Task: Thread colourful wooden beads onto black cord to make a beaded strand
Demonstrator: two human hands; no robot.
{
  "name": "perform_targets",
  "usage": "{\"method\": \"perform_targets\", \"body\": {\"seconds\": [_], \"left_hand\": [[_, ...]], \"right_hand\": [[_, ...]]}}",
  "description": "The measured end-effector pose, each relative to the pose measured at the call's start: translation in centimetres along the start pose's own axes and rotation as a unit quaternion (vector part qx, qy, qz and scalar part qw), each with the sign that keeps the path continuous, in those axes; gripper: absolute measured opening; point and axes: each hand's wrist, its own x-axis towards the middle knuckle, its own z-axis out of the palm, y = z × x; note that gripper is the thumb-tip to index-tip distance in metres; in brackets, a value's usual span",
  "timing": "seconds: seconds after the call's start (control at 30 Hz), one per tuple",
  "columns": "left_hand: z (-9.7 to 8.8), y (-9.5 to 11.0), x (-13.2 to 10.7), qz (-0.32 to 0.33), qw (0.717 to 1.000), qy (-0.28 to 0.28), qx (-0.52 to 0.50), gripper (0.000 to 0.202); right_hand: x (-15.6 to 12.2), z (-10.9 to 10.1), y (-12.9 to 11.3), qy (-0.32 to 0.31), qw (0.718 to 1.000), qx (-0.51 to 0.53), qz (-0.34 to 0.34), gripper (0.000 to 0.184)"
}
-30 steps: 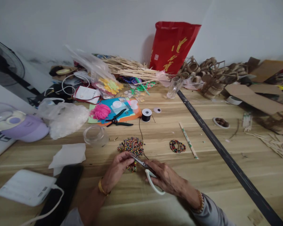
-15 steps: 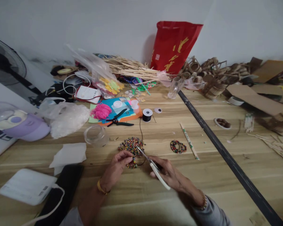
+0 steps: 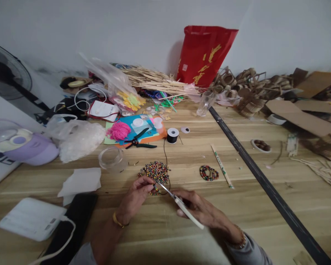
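My left hand (image 3: 138, 194) pinches a short strand of colourful beads (image 3: 155, 190) between thumb and fingertips. A pair of white-handled scissors (image 3: 183, 208) is gripped in my right hand (image 3: 200, 208), its blade tips right by my left fingertips. Just beyond lies a heap of loose multicoloured beads (image 3: 154, 171). Black cord (image 3: 166, 154) runs from a spool (image 3: 172, 136) past the heap and down near the scissors. Whether the blades touch the cord at the strand I cannot tell.
A coiled bead bracelet (image 3: 209, 173) and a thin wrapped stick (image 3: 222, 166) lie to the right. Pliers (image 3: 139, 140), pink yarn (image 3: 118, 131) and a clear jar (image 3: 112, 159) sit at left. A white power bank (image 3: 32, 218) is near my left forearm; a dark strip (image 3: 253, 165) crosses the table.
The scissors have moved down and left, bringing their tips from over the bead heap to my left fingertips. My left hand has stayed nearly in place with the strand.
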Motion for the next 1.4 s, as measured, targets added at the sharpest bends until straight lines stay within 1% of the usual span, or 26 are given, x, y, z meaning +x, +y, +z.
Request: {"method": "perform_targets", "body": {"seconds": [0.1,0.3,0.5,0.7,0.97,1.13,1.3,1.4], "left_hand": [[0.17,0.06,0.02,0.0,1.0,0.002,-0.001,0.02],[0.27,0.17,-0.09,-0.008,1.0,0.012,0.005,0.021],[-0.03,-0.1,-0.08,-0.001,1.0,-0.002,0.009,0.02],[0.1,-0.08,0.07,0.002,1.0,-0.006,0.004,0.024],[0.44,0.12,-0.03,-0.001,1.0,-0.013,-0.007,0.029],[0.54,0.2,-0.16,-0.003,1.0,-0.025,-0.007,0.028],[0.54,0.17,-0.21,0.008,0.999,-0.037,-0.014,0.029],[0.56,0.23,-0.29,0.007,0.999,-0.038,-0.014,0.029]], "right_hand": [[0.14,0.38,0.03,-0.006,1.0,-0.001,-0.011,0.039],[0.08,0.59,-0.28,0.004,0.998,-0.041,-0.043,0.038],[0.1,0.55,-0.15,0.005,0.997,-0.053,-0.052,0.039],[0.23,0.6,-0.16,0.013,0.996,-0.054,-0.07,0.038],[-0.05,0.44,-0.42,0.007,0.995,-0.082,-0.057,0.032],[-0.12,0.43,-0.58,0.003,0.995,-0.08,-0.062,0.035],[-0.09,0.57,-0.65,0.003,0.995,-0.085,-0.059,0.031],[-0.15,0.7,-0.57,0.007,0.994,-0.091,-0.059,0.033]]}}
